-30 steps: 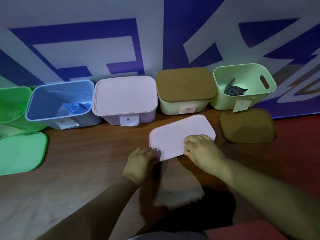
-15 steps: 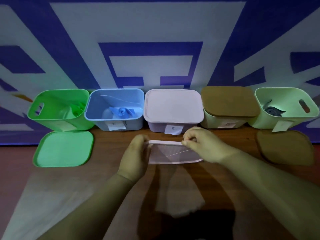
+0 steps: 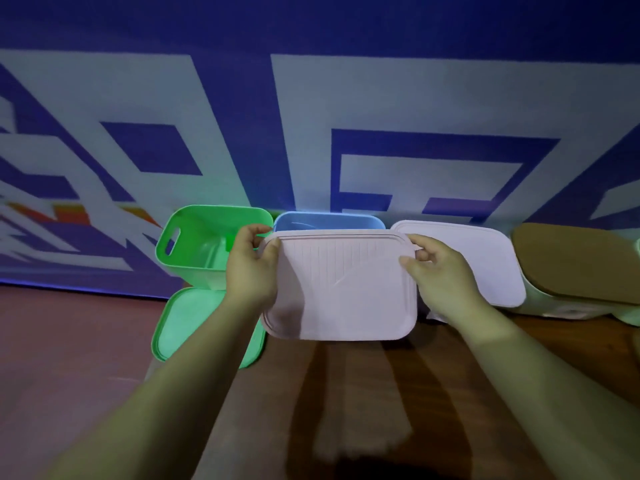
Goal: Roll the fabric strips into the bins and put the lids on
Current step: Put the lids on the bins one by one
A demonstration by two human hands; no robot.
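At the back edge of the counter [image 3: 349,393], left hand [image 3: 251,268] and right hand [image 3: 440,271] grip the pink lid [image 3: 341,289] by its sides, above the blue bin [image 3: 329,221]; tilted like this, it could seat crooked and pop off

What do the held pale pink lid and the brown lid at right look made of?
Pale pink rectangular lid: likely moulded plastic, matte and slightly translucent; fine ribbed lines and a raised rim show. Brown rounded lid: flat and matte, perhaps bamboo or wood-look board; the dim light leaves it open.
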